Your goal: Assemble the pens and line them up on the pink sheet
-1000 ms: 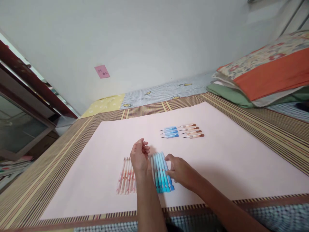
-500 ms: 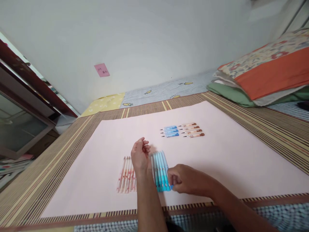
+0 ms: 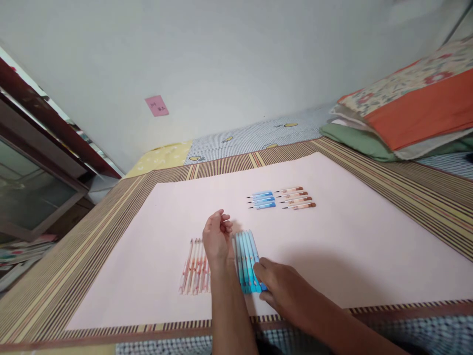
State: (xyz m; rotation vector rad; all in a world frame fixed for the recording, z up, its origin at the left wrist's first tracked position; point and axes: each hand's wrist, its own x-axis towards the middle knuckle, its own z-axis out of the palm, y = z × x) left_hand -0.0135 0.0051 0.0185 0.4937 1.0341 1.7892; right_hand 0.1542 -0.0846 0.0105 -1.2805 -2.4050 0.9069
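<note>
My left hand [image 3: 217, 236] stands on its edge along the left side of a row of light-blue and turquoise pens [image 3: 246, 261]. Its fingers are loosely curled and apart, holding nothing. My right hand [image 3: 283, 283] is at the row's lower right, finger and thumb closed about the lower end of the rightmost blue pen [image 3: 254, 246]. Left of my left forearm lies a row of pink-and-white patterned pens [image 3: 192, 268], partly covered by it. Farther up are a few blue pens with dark tips [image 3: 263, 199] and several brown-and-cream ones [image 3: 298, 198].
A large pale pink sheet [image 3: 148, 236] covers the striped mat [image 3: 121, 217]. Folded bedding [image 3: 417, 116] in orange and green is stacked at right. Behind stands a wall with a pink note [image 3: 156, 105]. A glass-fronted cabinet [image 3: 29, 190] is at far left.
My right hand's fingers have opened from a tighter curl and reached over the lower end of the rightmost blue pen. My left hand stays almost in place. The view shifts slightly.
</note>
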